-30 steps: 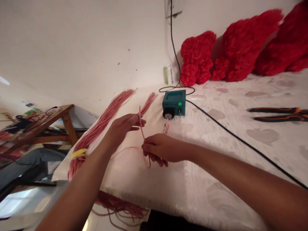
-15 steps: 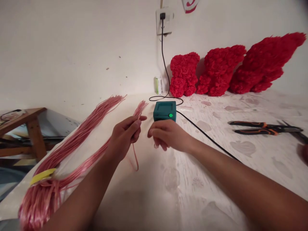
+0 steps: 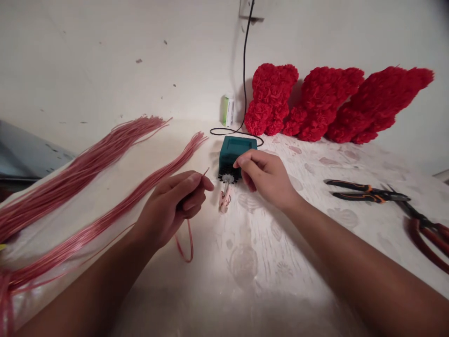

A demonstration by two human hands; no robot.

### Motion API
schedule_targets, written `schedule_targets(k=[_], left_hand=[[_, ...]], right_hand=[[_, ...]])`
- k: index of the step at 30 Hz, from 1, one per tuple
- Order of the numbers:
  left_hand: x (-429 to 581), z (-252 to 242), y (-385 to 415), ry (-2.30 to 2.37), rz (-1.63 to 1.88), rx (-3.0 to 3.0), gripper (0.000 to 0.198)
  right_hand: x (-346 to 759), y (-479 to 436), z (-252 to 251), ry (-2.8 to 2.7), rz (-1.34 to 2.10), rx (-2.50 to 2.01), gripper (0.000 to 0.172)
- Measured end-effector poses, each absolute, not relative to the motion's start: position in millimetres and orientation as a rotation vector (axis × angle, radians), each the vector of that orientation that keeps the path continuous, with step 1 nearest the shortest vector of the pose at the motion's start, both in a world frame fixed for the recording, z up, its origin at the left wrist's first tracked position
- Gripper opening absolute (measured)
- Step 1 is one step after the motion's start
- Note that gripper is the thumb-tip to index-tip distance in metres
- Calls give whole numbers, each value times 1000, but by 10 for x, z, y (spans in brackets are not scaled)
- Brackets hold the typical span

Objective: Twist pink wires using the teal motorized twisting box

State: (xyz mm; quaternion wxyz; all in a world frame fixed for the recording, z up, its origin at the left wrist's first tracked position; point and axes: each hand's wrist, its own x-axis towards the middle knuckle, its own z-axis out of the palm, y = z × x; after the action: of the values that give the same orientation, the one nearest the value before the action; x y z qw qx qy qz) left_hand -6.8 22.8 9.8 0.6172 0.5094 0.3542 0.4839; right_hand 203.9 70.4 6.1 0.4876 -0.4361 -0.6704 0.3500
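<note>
The left hand [image 3: 169,209] is closed, pinching a pink wire [image 3: 190,245] so its tip points toward a black toothed wheel [image 3: 228,172] on the front of a teal box [image 3: 235,152]. The right hand [image 3: 264,177] is curled with its fingertips at the wheel, though whether it grips is unclear. A twisted pink loop [image 3: 223,202] hangs from the wheel. Compared with the earlier view, the right hand has shifted, uncovering the wheel.
</note>
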Motion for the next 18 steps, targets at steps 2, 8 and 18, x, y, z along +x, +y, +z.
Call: schedule_targets(k=[2,8,18], left_hand=[[-74,91,229,809,1118,1186,25],[-83,32,223,1007,1203,1439,26],[33,-70,724,1450,1328,1400,21]], right_hand=[[2045,706,63,-1616,836,-1075,22],[2081,722,43,-1729,677,-1072,20],[2438,1059,-268,-1797,211,-1346,37]])
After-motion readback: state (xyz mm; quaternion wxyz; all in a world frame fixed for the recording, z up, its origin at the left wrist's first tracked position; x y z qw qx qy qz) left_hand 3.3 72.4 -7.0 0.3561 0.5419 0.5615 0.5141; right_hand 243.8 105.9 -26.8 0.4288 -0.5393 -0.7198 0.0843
